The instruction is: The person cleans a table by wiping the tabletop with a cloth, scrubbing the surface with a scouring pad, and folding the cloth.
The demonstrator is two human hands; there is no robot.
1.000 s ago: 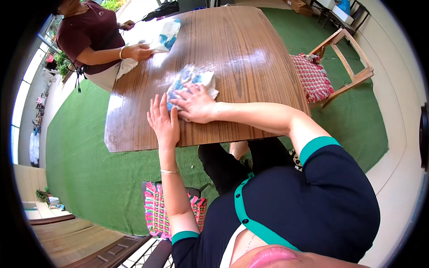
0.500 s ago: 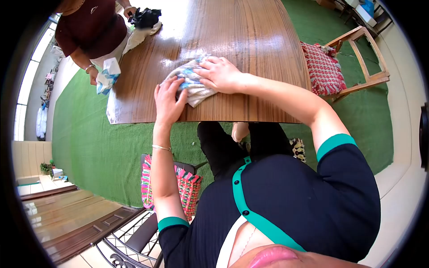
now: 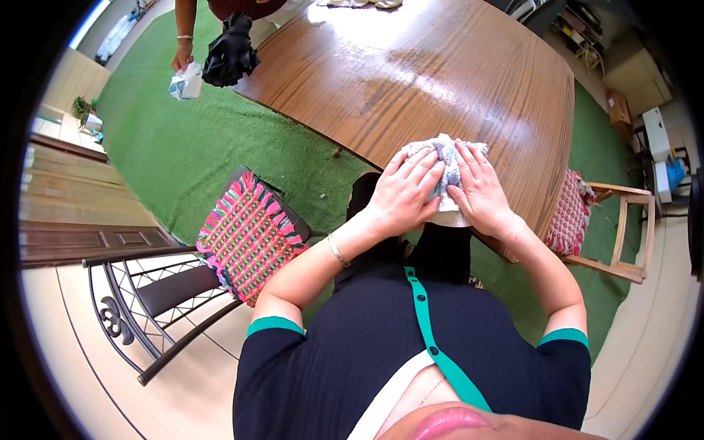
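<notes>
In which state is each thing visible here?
Left hand: spread on the cloth.
Right hand: spread on the cloth.
Cloth: bunched, creased.
Table: shiny, perhaps damp in patches.
Black bundle: gathered.
White-and-blue packet: held by co-worker's hand.
Far pale cloth: crumpled.
Fringed cover: spread out.
Metal chair: upright.
Wooden chair: upright.

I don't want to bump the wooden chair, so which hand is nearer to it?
Your right hand. It rests on the cloth, on the side toward the wooden chair; your left hand rests on the cloth's other side, farther from the chair.
</notes>
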